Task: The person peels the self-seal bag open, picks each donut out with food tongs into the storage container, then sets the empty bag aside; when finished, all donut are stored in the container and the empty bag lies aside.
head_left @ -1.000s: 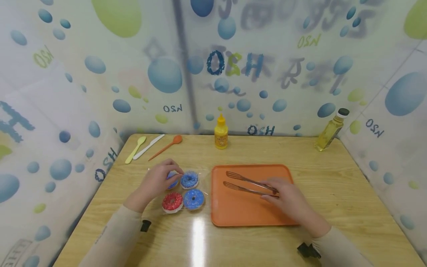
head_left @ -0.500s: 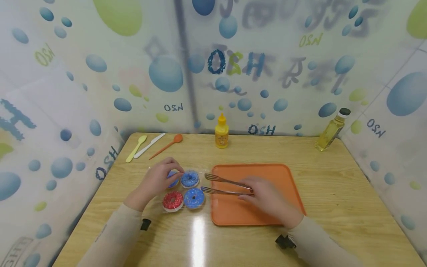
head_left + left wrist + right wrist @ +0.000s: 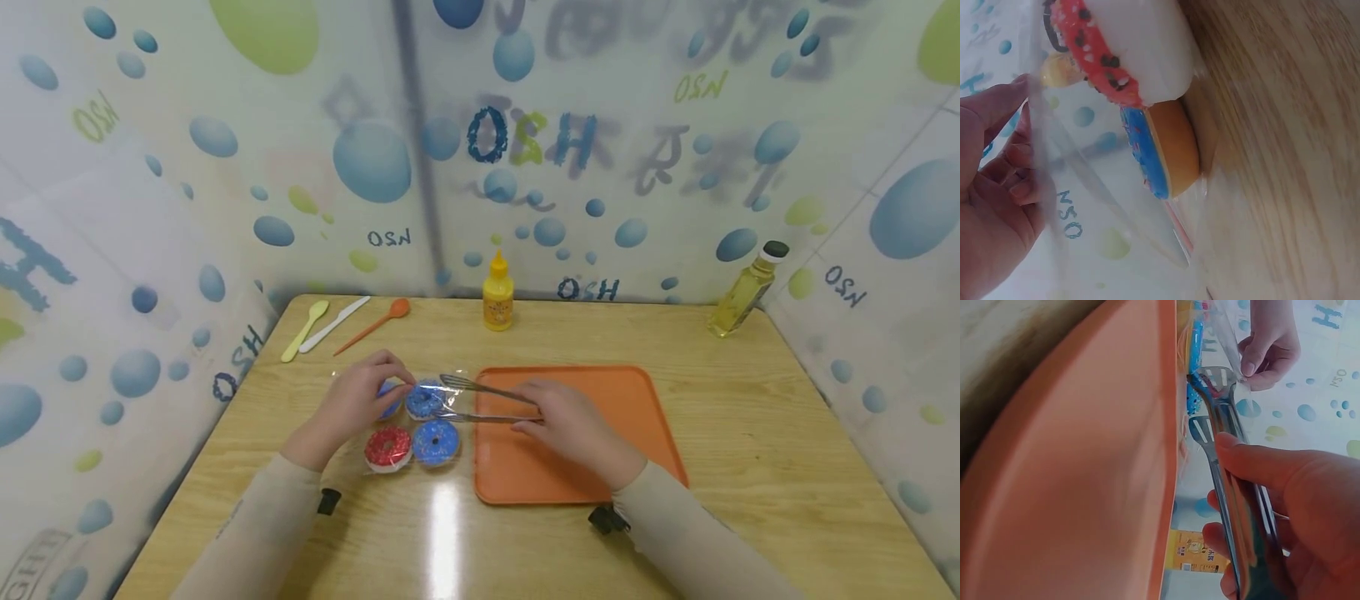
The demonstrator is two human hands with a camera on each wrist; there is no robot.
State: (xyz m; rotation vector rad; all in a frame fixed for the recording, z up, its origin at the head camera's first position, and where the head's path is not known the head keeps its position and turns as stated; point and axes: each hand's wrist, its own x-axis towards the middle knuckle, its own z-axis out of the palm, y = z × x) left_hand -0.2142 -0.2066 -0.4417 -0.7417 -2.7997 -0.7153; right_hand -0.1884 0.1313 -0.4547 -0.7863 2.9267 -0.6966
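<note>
My left hand (image 3: 362, 402) pinches the edge of a clear plastic bag (image 3: 1045, 159) and holds it up. Inside the bag lie a red-iced donut (image 3: 387, 449), two blue-iced donuts in plain sight, (image 3: 436, 442) and another blue donut (image 3: 387, 402) partly hidden by my left fingers. In the left wrist view, a red donut (image 3: 1097, 56) stands close, with a blue one behind it. My right hand (image 3: 566, 427) grips metal tongs (image 3: 1238, 506) with slotted ends. The tongs' jaws are spread, their tips over the far right blue donut at the bag's right side.
An orange tray (image 3: 517, 479) lies under my right hand. A yellow squeeze bottle (image 3: 498, 300) stands behind, an oil bottle (image 3: 738, 300) at the back right. A yellow spoon (image 3: 305, 331), white knife (image 3: 335, 323) and orange spoon (image 3: 375, 325) lie at the back left.
My right hand has carried the tongs leftward from over the tray to the donuts in the bag. My left hand has stayed in about the same place.
</note>
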